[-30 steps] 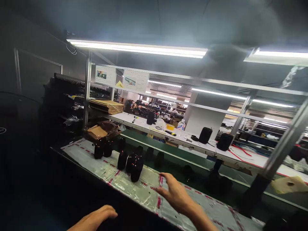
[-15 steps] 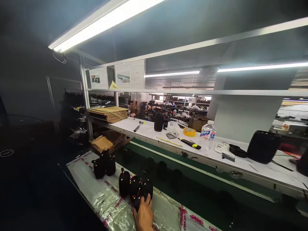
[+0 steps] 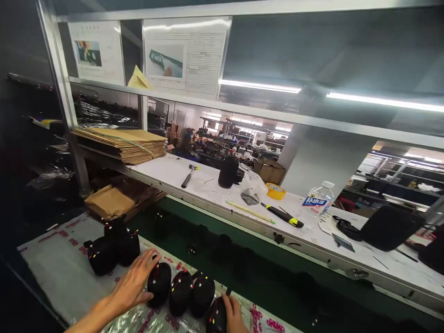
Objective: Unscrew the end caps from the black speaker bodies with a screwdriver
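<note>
Several black rounded cylinders with small coloured wire ends stand on a plastic-covered board at the lower left. My left hand [image 3: 130,284] reaches in with fingers stretched and spread, its thumb and fingertips against the left side of the leftmost cylinder [image 3: 160,283] in the front row. Two more cylinders, a middle one [image 3: 181,291] and its neighbour [image 3: 203,293], stand close together to the right. At the row's right end my right hand [image 3: 235,315] has its fingers closed over the side of a tilted black cylinder [image 3: 217,317]; its thumb is hidden.
Behind the left hand stands another cylinder group [image 3: 114,249]. A green belt [image 3: 243,268] runs past the board [image 3: 52,259]. The white shelf beyond bears a hammer [image 3: 189,176], a cutter knife [image 3: 282,215], orange tape [image 3: 276,191], a bottle [image 3: 317,201] and stacked cardboard [image 3: 121,143].
My left hand has come into view beside the leftmost front cylinder. My right hand has shifted right with a cylinder, away from the cluster. The camera view has tipped down and moved closer.
</note>
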`<state>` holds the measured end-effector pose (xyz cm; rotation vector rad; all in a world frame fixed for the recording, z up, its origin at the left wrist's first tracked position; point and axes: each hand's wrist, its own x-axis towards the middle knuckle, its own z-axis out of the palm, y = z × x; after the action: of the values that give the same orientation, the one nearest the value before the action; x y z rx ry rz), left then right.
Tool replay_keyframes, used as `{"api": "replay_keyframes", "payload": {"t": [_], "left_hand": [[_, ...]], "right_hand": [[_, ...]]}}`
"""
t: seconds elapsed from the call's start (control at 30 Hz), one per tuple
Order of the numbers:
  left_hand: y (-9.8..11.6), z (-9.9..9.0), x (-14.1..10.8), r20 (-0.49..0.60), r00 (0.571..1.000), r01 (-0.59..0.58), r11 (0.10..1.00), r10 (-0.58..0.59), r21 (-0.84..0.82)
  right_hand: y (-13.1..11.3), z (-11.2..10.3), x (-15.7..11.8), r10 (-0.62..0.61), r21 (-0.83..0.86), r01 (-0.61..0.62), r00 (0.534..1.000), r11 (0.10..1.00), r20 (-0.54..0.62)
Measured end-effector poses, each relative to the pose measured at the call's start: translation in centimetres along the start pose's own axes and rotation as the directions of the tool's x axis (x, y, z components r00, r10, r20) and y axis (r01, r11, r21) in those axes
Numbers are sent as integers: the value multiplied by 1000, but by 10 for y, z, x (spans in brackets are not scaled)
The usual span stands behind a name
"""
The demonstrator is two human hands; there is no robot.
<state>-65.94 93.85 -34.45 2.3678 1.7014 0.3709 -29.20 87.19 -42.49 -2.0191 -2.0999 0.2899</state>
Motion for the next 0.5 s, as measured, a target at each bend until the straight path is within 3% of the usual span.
{"api": "replay_keyframes", "payload": {"t": [0.1, 0.2, 0.33, 0.5], "left_hand": [[-20, 5, 26, 159, 977, -139, 990, 140, -15], [-29, 4, 42, 283, 918, -270, 961, 276, -60], [-17, -4, 58, 386, 810, -419, 896, 441, -145], [2, -8, 68, 438, 702, -517, 825, 561, -227]], "right_hand": [[-5, -4, 18, -36, -56, 40, 997, 998, 64], [-13, -7, 31, -98, -77, 108, 988, 991, 123], [-21, -11, 40, -149, -84, 164, 976, 983, 159], [-27, -18, 44, -155, -109, 167, 982, 980, 106]]}}
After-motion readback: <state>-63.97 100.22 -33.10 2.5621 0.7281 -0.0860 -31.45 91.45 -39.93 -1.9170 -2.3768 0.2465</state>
